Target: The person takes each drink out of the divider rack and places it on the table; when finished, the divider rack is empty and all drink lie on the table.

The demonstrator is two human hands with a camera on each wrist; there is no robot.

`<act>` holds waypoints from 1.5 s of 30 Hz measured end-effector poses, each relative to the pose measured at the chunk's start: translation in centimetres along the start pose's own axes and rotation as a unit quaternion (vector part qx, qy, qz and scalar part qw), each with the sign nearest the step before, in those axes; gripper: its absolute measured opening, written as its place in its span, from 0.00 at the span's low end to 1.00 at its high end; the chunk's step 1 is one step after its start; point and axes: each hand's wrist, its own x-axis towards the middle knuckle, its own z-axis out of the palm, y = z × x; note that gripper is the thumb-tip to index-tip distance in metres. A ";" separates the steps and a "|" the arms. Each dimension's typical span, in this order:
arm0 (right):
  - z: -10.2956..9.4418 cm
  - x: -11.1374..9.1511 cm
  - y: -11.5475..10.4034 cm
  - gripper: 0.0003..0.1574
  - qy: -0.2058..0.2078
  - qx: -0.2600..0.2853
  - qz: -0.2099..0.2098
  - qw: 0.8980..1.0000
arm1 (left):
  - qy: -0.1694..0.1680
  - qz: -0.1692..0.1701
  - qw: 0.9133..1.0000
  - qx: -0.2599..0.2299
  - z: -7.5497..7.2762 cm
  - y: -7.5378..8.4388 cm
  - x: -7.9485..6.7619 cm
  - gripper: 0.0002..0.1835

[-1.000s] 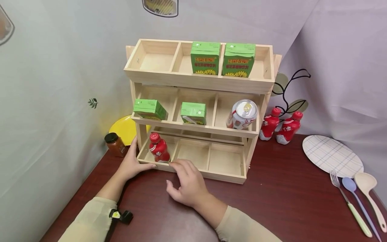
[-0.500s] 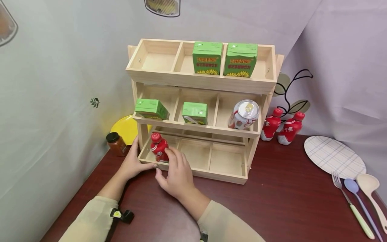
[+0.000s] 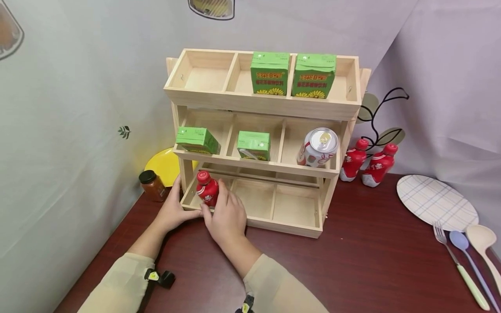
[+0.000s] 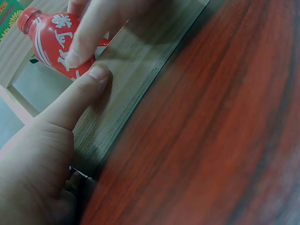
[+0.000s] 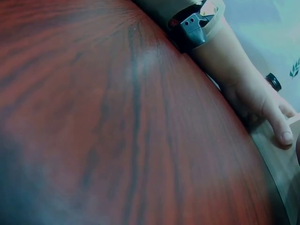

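Note:
A small red drink bottle (image 3: 206,191) with a red cap stands in the bottom-left compartment of a three-tier wooden shelf rack (image 3: 258,102). My right hand (image 3: 227,217) holds it between thumb and fingers from the front right. In the left wrist view, white lettering shows on the bottle (image 4: 54,40), with the right thumb across its lower side. My left hand (image 3: 173,211) grips the rack's lower left corner, its thumb along the front board and its fingers round the side. The right wrist view shows mostly tabletop, with the left hand (image 5: 255,96) at the far right.
Green drink cartons (image 3: 270,74) and a silver-white can (image 3: 318,148) sit on the upper tiers. Two red bottles (image 3: 377,165) stand right of the rack, near a checked plate (image 3: 436,202), fork (image 3: 455,263) and spoons. A brown jar (image 3: 152,186) and yellow plate (image 3: 164,167) are at left.
My right hand has moved left from the front board of the rack to the red bottle and taken hold of it. The left hand keeps its grip on the corner.

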 end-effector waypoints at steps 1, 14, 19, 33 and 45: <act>0.0 0.1 0.0 0.49 -0.003 -0.002 0.002 1.000 | 0.000 0.001 1.000 -0.005 0.0 0.0 0.1 0.70; -0.2 -0.6 0.3 0.48 0.006 0.029 -0.010 1.000 | -0.002 0.001 1.000 -0.002 0.2 0.3 0.1 0.71; -0.5 -0.7 0.5 0.48 0.036 0.079 -0.020 0.996 | -0.001 0.000 1.000 0.000 0.1 0.3 -0.1 0.71; -1.1 -1.5 1.4 0.49 0.122 0.223 -0.114 0.960 | -0.006 0.010 1.000 -0.010 0.5 1.1 -0.1 0.69; -4.4 -2.9 3.8 0.48 0.094 0.224 -0.132 0.961 | 0.004 -0.008 1.000 0.004 0.1 0.7 -0.3 0.71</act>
